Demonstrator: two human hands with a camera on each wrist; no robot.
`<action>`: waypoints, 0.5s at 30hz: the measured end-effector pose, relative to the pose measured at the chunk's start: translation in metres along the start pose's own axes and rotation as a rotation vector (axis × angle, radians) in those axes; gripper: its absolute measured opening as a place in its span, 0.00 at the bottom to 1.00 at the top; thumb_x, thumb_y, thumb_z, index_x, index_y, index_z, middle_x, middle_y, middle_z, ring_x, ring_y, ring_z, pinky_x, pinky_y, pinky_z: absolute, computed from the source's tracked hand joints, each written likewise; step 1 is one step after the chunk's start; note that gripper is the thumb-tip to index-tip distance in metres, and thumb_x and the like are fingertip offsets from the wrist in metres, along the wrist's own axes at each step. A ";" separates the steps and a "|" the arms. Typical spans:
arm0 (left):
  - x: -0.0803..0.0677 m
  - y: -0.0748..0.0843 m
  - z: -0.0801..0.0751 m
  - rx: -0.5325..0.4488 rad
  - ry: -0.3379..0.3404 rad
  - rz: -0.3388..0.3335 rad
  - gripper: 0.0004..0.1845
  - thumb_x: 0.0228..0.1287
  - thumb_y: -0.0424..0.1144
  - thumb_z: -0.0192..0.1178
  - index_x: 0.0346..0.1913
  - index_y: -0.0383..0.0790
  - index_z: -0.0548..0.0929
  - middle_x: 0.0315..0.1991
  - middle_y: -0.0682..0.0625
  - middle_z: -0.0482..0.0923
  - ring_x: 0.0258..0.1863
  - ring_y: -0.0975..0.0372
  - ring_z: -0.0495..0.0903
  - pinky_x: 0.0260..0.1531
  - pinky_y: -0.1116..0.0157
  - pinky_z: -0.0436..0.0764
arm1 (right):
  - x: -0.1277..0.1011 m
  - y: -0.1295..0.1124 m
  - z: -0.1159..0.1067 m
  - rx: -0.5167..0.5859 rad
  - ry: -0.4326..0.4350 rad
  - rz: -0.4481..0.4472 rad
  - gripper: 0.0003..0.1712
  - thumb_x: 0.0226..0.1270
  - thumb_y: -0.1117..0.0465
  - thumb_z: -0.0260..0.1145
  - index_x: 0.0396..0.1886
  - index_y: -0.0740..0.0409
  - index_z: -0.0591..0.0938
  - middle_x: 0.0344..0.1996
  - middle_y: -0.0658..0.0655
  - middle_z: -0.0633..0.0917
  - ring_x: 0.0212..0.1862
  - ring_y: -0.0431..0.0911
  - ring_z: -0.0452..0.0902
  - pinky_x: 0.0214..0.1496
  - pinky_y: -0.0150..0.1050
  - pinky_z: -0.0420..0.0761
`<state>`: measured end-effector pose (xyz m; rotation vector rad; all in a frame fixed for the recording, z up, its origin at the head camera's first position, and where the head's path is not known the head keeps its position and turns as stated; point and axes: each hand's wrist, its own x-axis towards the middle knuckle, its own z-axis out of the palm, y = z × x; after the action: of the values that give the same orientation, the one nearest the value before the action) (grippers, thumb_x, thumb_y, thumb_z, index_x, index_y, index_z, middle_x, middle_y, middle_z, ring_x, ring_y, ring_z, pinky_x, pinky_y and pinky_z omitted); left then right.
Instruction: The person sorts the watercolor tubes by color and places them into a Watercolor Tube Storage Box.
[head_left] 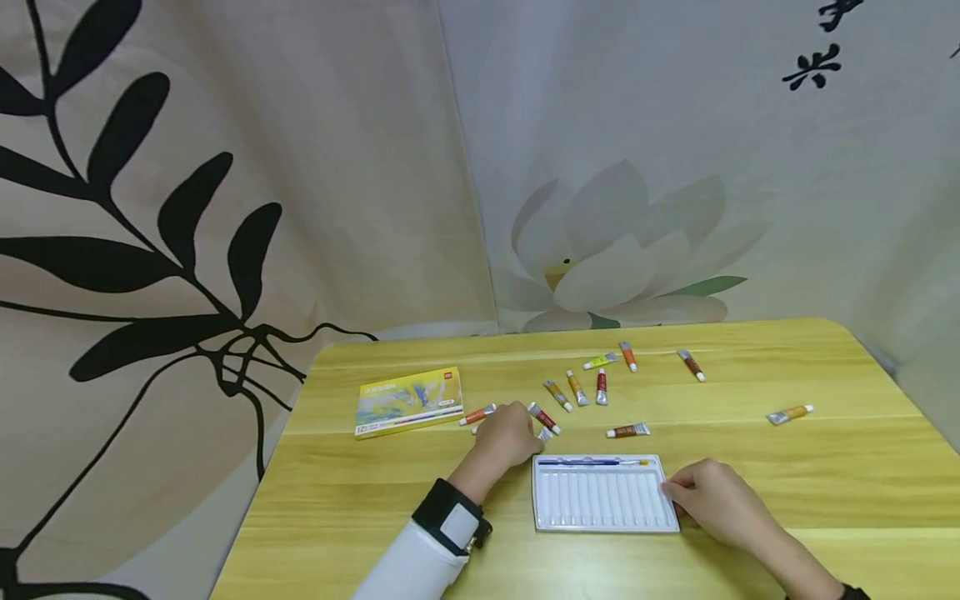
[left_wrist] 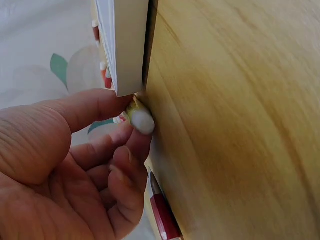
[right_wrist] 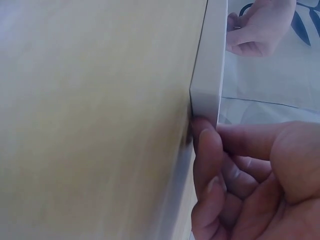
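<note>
Leaf-printed cloth (head_left: 360,167) is hanging behind a wood-grain bench (head_left: 862,492). Lying between the two hands is a white tray (head_left: 607,500), with a brush (head_left: 581,462) lying along its far side. Left hand (head_left: 510,437) is pinching a white-capped tube (left_wrist: 140,116) between thumb and fingers, its opening being no wider than the tube; it is holding this by the tray's far left corner, and whether the two are touching cannot be told. Right hand (head_left: 716,498) is gripping the tray's right end in a narrow pinch. A red tube (head_left: 543,418) is lying just beside the left hand, a brown tube (head_left: 628,430) is lying beyond the tray, a yellow tube (head_left: 790,414) is lying well apart to the right, and a yellow box (head_left: 408,403) is lying left of the left hand. Risks being noted: the held tube could be slipping or twisting, since only the digits' ends are bearing on a small round body; the tray corner could be catching it, clearance being slight; the left knuckles could be knocking the red tube into a roll; and uneven lifting at the right end could be tilting the tray, sending the brush sliding out.
</note>
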<state>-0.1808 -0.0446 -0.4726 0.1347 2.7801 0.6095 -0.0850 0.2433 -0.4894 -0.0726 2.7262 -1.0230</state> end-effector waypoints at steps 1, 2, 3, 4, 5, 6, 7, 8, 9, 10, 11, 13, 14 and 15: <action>0.001 0.000 0.000 -0.016 -0.003 0.001 0.23 0.59 0.39 0.76 0.15 0.42 0.74 0.15 0.53 0.68 0.17 0.61 0.69 0.20 0.63 0.66 | 0.000 -0.001 -0.001 -0.002 0.001 0.001 0.10 0.72 0.64 0.68 0.28 0.53 0.90 0.16 0.46 0.79 0.18 0.39 0.68 0.20 0.31 0.65; 0.001 -0.001 0.000 -0.037 -0.005 0.002 0.23 0.59 0.37 0.75 0.15 0.42 0.73 0.15 0.53 0.66 0.16 0.61 0.69 0.19 0.63 0.66 | 0.001 -0.001 -0.001 -0.006 0.002 0.003 0.11 0.72 0.63 0.68 0.28 0.53 0.90 0.16 0.46 0.79 0.18 0.39 0.68 0.20 0.31 0.64; 0.001 -0.002 0.000 -0.061 -0.008 0.002 0.23 0.60 0.36 0.75 0.14 0.42 0.72 0.15 0.53 0.66 0.15 0.61 0.68 0.18 0.64 0.65 | 0.001 -0.002 -0.001 -0.011 0.003 0.002 0.11 0.72 0.63 0.68 0.27 0.53 0.89 0.16 0.46 0.79 0.18 0.39 0.67 0.21 0.31 0.64; 0.001 -0.003 0.000 -0.086 -0.005 0.004 0.23 0.60 0.35 0.74 0.14 0.41 0.71 0.14 0.53 0.65 0.14 0.62 0.67 0.16 0.65 0.64 | 0.001 -0.002 -0.002 -0.013 0.002 0.003 0.11 0.72 0.63 0.68 0.27 0.53 0.89 0.16 0.46 0.79 0.18 0.39 0.67 0.21 0.31 0.64; 0.001 -0.004 0.000 -0.117 -0.005 0.001 0.23 0.60 0.34 0.74 0.14 0.41 0.71 0.14 0.53 0.65 0.14 0.62 0.67 0.15 0.66 0.63 | 0.001 -0.003 -0.002 -0.015 0.000 0.003 0.12 0.72 0.63 0.68 0.27 0.53 0.89 0.16 0.46 0.78 0.18 0.39 0.67 0.21 0.31 0.63; 0.000 -0.005 -0.001 -0.147 -0.002 -0.003 0.24 0.61 0.34 0.73 0.14 0.41 0.70 0.14 0.53 0.64 0.13 0.62 0.66 0.14 0.66 0.63 | 0.002 -0.003 -0.002 -0.011 -0.004 0.004 0.12 0.72 0.63 0.68 0.27 0.53 0.89 0.16 0.46 0.79 0.19 0.39 0.67 0.21 0.31 0.63; -0.001 -0.005 -0.002 -0.177 0.000 -0.010 0.25 0.62 0.33 0.73 0.13 0.41 0.70 0.13 0.53 0.63 0.13 0.63 0.65 0.14 0.67 0.62 | 0.002 -0.003 -0.002 -0.009 -0.006 0.006 0.12 0.72 0.63 0.68 0.26 0.53 0.89 0.16 0.46 0.78 0.18 0.39 0.67 0.21 0.31 0.63; -0.002 -0.007 -0.003 -0.203 0.008 -0.011 0.25 0.62 0.33 0.72 0.13 0.41 0.70 0.13 0.53 0.63 0.12 0.63 0.65 0.13 0.68 0.62 | 0.002 -0.003 -0.001 -0.007 -0.008 0.007 0.12 0.72 0.63 0.68 0.26 0.53 0.89 0.16 0.46 0.79 0.19 0.39 0.67 0.21 0.31 0.63; -0.004 -0.008 -0.005 -0.227 0.016 -0.008 0.25 0.63 0.33 0.72 0.13 0.42 0.69 0.13 0.54 0.62 0.12 0.63 0.64 0.13 0.68 0.61 | 0.002 -0.003 -0.001 -0.004 -0.009 0.009 0.12 0.72 0.64 0.68 0.26 0.53 0.89 0.16 0.47 0.79 0.18 0.39 0.67 0.20 0.31 0.63; -0.006 -0.009 -0.007 -0.252 0.028 0.001 0.26 0.63 0.33 0.71 0.12 0.42 0.69 0.12 0.55 0.61 0.11 0.64 0.63 0.13 0.68 0.59 | 0.002 -0.003 -0.001 -0.001 -0.011 0.009 0.12 0.72 0.64 0.67 0.27 0.53 0.89 0.16 0.47 0.79 0.18 0.39 0.68 0.20 0.31 0.64; -0.008 -0.009 -0.009 -0.273 0.037 0.012 0.27 0.64 0.32 0.71 0.12 0.43 0.67 0.11 0.56 0.60 0.11 0.65 0.62 0.13 0.69 0.58 | 0.002 -0.003 -0.001 0.000 -0.011 0.008 0.12 0.73 0.64 0.67 0.27 0.54 0.89 0.16 0.47 0.79 0.18 0.39 0.68 0.20 0.31 0.64; -0.013 -0.010 -0.012 -0.310 0.052 0.041 0.28 0.64 0.32 0.70 0.11 0.44 0.65 0.10 0.58 0.57 0.10 0.66 0.59 0.12 0.69 0.56 | 0.003 -0.003 -0.001 -0.001 -0.012 0.018 0.12 0.73 0.64 0.67 0.27 0.54 0.89 0.16 0.47 0.78 0.18 0.39 0.68 0.20 0.31 0.64; -0.015 -0.011 -0.013 -0.325 0.057 0.061 0.28 0.64 0.31 0.69 0.11 0.45 0.65 0.10 0.59 0.56 0.10 0.66 0.59 0.12 0.70 0.55 | 0.003 -0.003 -0.001 0.000 -0.013 0.017 0.11 0.73 0.64 0.67 0.28 0.54 0.89 0.16 0.47 0.79 0.19 0.40 0.68 0.20 0.31 0.64; -0.018 -0.011 -0.014 -0.336 0.060 0.080 0.28 0.63 0.30 0.69 0.11 0.44 0.66 0.10 0.59 0.56 0.10 0.67 0.58 0.13 0.70 0.55 | 0.003 -0.003 -0.001 -0.002 -0.013 0.019 0.11 0.73 0.64 0.67 0.28 0.54 0.89 0.16 0.47 0.79 0.19 0.40 0.68 0.20 0.31 0.64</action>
<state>-0.1682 -0.0628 -0.4600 0.1572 2.6906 1.1057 -0.0881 0.2416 -0.4875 -0.0534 2.7110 -1.0106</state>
